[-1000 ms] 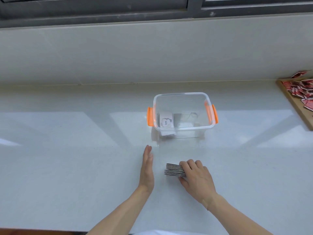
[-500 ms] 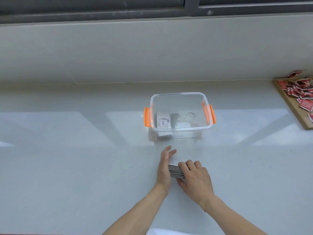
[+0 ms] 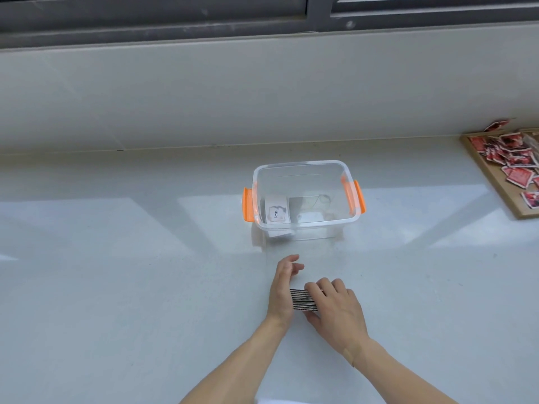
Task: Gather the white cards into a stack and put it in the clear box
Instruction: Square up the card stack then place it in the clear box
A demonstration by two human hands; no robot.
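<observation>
card stack (image 3: 303, 300) on edge between both hands | left hand (image 3: 282, 290) flat, fingers together, against its end | right hand (image 3: 335, 309) curled over, gripping it | clear box (image 3: 306, 196) beyond

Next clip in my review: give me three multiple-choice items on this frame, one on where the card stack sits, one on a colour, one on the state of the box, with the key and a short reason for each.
1. Where is the stack of cards?
A. Inside the clear box
B. On the counter between the two hands
C. On the wooden tray

2. What colour are the latches of the clear box?
A. Orange
B. Blue
C. Green

3. What state is the clear box in?
A. Closed with a lid
B. Tipped on its side
C. Upright and open, with a card inside

Key:
1. B: the stack lies on the counter, with the left hand against its left end and the right hand on top.
2. A: both side latches are orange.
3. C: no lid is on it, and a card printed "love" shows inside.
</observation>
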